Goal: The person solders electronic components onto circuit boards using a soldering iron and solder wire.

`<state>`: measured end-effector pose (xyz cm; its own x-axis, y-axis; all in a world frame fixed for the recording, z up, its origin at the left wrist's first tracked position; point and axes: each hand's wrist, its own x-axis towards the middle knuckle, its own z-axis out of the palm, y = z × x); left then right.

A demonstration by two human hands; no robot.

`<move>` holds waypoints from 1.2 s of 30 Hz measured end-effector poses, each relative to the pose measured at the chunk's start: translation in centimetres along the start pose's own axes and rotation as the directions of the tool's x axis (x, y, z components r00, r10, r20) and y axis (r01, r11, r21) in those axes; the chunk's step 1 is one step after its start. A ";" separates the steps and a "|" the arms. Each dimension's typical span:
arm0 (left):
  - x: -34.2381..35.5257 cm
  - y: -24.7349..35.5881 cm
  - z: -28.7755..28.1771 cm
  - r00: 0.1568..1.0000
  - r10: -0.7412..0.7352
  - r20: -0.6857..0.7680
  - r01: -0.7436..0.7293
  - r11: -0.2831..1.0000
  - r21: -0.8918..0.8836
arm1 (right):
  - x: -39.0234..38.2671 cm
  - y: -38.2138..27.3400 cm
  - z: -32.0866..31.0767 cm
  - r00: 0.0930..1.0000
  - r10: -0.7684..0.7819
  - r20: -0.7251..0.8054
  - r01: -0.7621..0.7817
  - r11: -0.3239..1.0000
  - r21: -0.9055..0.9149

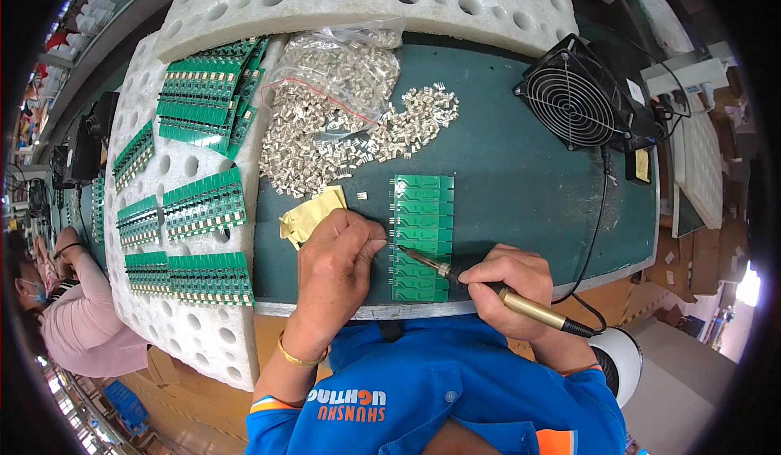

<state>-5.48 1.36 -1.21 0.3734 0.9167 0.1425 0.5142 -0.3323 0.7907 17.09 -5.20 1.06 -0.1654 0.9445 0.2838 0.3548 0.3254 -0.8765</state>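
My right hand is wrapped round the handle of a soldering iron, whose tip touches or hovers just over the left edge of a green circuit board panel. That panel lies lengthwise before me, with short pins sticking out along its left side. Close to the same edge, my left hand is closed in a pinch; what its fingertips hold is too small to make out. A crumpled yellow paper lies just beyond the left hand. One small white connector sits apart on the green mat.
A heap of white connectors spills from a clear plastic bag. White foam boards at the left and back carry several green circuit panels. A black fan stands at the far right. The iron's cord runs rightward. Another person sits at the left.
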 end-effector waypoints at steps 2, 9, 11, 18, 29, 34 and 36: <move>0.0 0.1 -0.1 1.000 -0.001 0.001 0.001 1.000 -0.001 | 0.0 0.0 0.0 1.000 0.011 -0.003 -0.011 1.000 0.001; -0.7 -0.1 -0.7 0.998 -0.061 -0.028 0.060 0.997 -0.043 | -0.5 -0.5 -0.7 0.996 0.071 -0.056 -0.068 0.996 0.055; -0.8 -0.1 -0.8 0.998 -0.058 -0.028 0.057 0.997 -0.042 | -0.6 -0.6 -0.8 0.996 0.078 -0.050 -0.076 0.996 0.055; -0.9 0.1 -0.5 0.999 -0.034 0.007 0.034 0.999 -0.035 | -1.0 -0.7 -0.4 0.994 0.100 -0.044 -0.097 0.993 0.060; -0.9 0.2 -0.5 0.999 -0.027 0.031 0.028 0.999 -0.027 | -1.1 -0.8 0.0 0.992 0.125 -0.034 -0.122 0.989 0.082; -1.0 0.0 -0.5 0.998 -0.014 0.063 0.016 0.999 -0.039 | -1.0 -0.7 0.1 0.991 0.131 -0.027 -0.128 0.988 0.084; -1.0 0.0 -0.6 0.998 -0.017 0.062 0.020 0.999 -0.045 | -1.0 -0.8 0.1 0.989 0.143 -0.024 -0.140 0.987 0.082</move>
<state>-6.29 0.53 -1.02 0.4121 0.9065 0.0917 0.4863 -0.3039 0.8193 16.87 -6.37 1.42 -0.0907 0.9821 0.1651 0.2975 0.1849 -0.9366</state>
